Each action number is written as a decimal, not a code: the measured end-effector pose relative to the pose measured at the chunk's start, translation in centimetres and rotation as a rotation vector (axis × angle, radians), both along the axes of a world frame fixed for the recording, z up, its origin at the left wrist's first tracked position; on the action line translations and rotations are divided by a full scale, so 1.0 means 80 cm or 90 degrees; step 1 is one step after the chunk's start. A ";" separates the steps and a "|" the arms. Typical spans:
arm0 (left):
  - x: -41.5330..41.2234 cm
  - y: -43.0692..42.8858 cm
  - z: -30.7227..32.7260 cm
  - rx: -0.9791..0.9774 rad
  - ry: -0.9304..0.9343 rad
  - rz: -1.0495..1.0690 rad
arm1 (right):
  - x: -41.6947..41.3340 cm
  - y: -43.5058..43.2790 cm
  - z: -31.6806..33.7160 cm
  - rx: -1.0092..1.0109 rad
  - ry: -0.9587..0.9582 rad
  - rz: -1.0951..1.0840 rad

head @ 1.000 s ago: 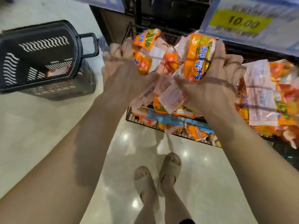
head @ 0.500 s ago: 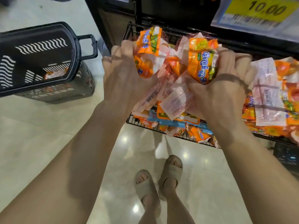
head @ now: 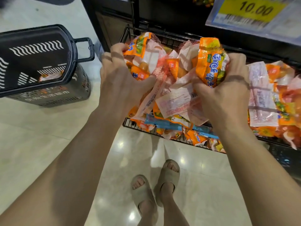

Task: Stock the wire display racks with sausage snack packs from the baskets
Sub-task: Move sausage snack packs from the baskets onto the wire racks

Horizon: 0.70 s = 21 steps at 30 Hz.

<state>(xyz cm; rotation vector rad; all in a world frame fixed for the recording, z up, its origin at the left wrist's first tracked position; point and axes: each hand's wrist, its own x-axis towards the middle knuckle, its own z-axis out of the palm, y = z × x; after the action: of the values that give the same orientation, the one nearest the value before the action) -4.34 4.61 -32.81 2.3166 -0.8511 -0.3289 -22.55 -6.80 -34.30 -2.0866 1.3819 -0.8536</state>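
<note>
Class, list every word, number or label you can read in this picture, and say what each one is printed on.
"10.00": on the yellow price sign above the wire rack.
"优购生活超市": white print on the side of the black basket, fairly legible.
Blue characters on the orange pack gripped by the right hand: too crumpled to read surely.
Small print below the price: blurred.
White back labels with barcodes: too small.

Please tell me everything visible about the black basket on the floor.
The black basket looks plastic, with slotted walls, wavy slots showing white inside, a loop handle at its end and white characters on its outer side. It stands upright on the pale floor, left of the wire rack. One orange sausage snack pack lies inside.
</note>
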 end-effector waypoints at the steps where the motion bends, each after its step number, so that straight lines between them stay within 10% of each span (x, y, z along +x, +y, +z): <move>1: 0.000 0.000 0.001 0.000 0.017 0.007 | -0.001 0.000 0.002 -0.011 -0.008 -0.002; 21: -0.021 0.042 0.043 -0.170 0.097 0.103 | -0.044 0.024 0.044 0.118 -0.284 -0.099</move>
<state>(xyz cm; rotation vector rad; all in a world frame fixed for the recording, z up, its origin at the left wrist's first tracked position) -5.99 7.95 -29.37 2.0662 -0.5902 -0.2984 -26.09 -4.91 -30.81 -1.5452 1.3269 -1.1254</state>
